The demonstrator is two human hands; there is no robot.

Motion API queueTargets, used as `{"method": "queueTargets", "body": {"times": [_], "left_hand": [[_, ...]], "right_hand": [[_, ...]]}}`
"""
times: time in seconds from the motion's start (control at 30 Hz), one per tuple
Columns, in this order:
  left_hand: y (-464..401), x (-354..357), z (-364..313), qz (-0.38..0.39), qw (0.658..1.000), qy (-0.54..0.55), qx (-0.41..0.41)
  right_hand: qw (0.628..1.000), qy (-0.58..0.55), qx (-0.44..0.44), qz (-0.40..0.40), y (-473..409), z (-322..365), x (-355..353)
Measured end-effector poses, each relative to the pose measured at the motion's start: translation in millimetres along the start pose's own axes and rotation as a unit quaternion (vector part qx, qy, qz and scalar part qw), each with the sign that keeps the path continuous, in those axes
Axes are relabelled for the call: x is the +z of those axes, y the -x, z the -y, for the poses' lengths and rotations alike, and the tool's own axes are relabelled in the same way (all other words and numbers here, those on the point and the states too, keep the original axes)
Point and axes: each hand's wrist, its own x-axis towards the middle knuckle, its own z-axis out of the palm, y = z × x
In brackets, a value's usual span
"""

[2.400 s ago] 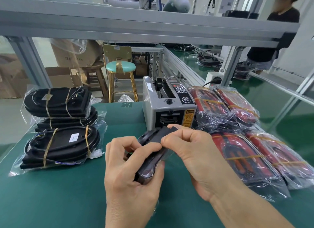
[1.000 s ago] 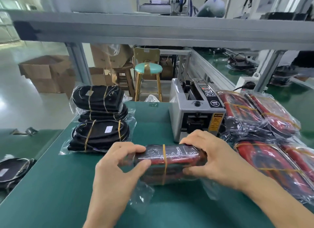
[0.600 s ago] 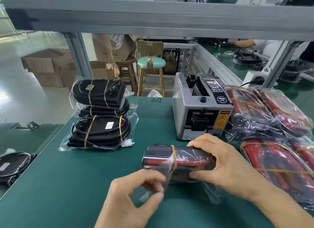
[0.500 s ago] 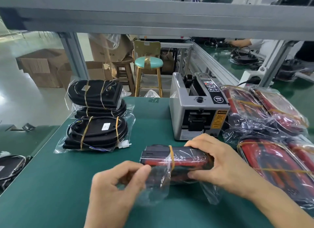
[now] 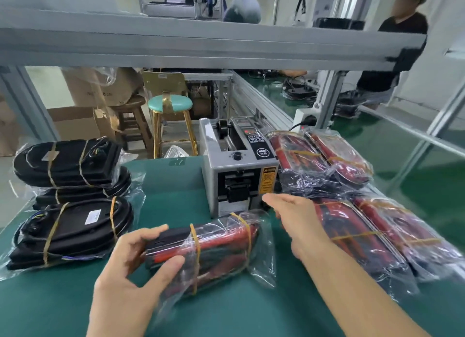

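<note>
A red and black bundle in a clear plastic bag, bound with two yellow rubber bands, lies across the green table in front of me. My left hand grips its left end, thumb below and fingers on top. My right hand is off the bundle, fingers stretched out toward the front of the grey tape dispenser, holding nothing.
A stack of bagged black bundles sits at the left. Several bagged red bundles crowd the right side. Behind the table stand a teal stool and cardboard boxes. A person stands at the far right.
My right hand has let go of the bundle's right end and reached toward the tape dispenser. My left hand has moved from the loose bag flap to gripping the bundle's left end.
</note>
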Motion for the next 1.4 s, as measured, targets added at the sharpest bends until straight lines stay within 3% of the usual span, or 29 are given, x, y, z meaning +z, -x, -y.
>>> {"method": "queueTargets", "body": {"times": [0.2,0.6,0.77,1.03,1.17,1.4], "left_hand": [[4.0,0.4,1.5,-0.014,1.000,0.000,0.010],[12.9,5.5,-3.2,-0.049,0.999,-0.011,0.012],[17.2,7.4,-7.8,-0.058,0.998,-0.010,0.000],[20.0,6.3,-16.4,-0.062,0.997,-0.026,0.037],[19.8,6.0,-17.2,-0.064,0.997,-0.028,0.038],[18.5,4.2,-13.7,-0.067,0.996,-0.031,0.046]], "right_hand": [[0.996,-0.069,0.042,-0.043,-12.8,10.5,33.3],[0.986,-0.096,0.079,-0.115,-25.1,19.9,60.3],[0.975,-0.148,0.123,-0.114,-28.9,20.6,64.9],[0.984,-0.113,0.140,-0.002,-27.3,23.0,39.6],[0.989,-0.064,0.130,-0.035,-25.5,22.6,40.4],[0.985,-0.101,0.103,-0.099,-23.9,19.1,62.2]]}}
